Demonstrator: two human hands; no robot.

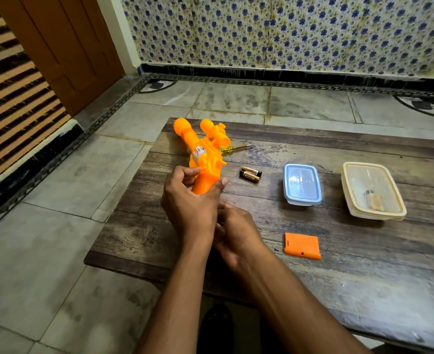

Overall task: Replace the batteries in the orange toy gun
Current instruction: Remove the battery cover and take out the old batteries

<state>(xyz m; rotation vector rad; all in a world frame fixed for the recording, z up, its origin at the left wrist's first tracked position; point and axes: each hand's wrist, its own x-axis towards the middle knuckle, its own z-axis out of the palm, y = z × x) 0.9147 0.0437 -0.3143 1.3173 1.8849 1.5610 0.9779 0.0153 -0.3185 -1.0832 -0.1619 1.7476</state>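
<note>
Head view: a low wooden table (313,290) stands on a tiled floor, and the gun (205,152) is the landmark here. It sits over the table's far-left part, muzzle and scope reaching to the far edge, its grip angled back toward the person. The left hand (189,200) wraps the grip — fingers curled round it, thumb on the left side, one fingertip showing past the right side. The right hand (236,233) is tucked just behind and below the left, touching it at the butt of the grip; its fingers are hidden, so I cannot tell how far it is closed or whether it holds anything.

Just right of the gun's body lie two batteries (250,174) side by side, touching each other. A screwdriver (236,148) pokes out from behind the gun, tip pointing right. Further right of the gun stand a small blue-lidded box (302,183) and, beyond it, a larger cream box (373,191) with something small inside, close to the right edge. Nearer the person and right of the hands lies the orange cover (302,246), flat, with a tiny screw (277,249) just at its left.

Open tabletop lies between the batteries and the cover, and across the whole near-right part — the left edge runs close beside the left hand.
</note>
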